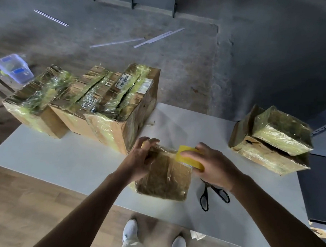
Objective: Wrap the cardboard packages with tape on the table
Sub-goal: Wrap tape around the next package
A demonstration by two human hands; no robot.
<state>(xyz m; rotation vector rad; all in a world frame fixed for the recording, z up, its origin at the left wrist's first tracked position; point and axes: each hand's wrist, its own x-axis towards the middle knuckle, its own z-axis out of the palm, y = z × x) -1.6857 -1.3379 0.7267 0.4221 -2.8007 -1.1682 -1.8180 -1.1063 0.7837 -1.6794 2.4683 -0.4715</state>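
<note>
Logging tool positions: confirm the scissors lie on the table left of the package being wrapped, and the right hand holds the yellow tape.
Not quite: the head view shows the scissors on the table right of the package, not left. The right hand does hold the yellow tape.

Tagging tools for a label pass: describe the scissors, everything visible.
The scissors have black loop handles spread apart, so they lie partly open, flat on the white table just right of the tape-wrapped package, handles toward the person. The right hand, above, hides the blade tips; contact with it cannot be judged.
</note>
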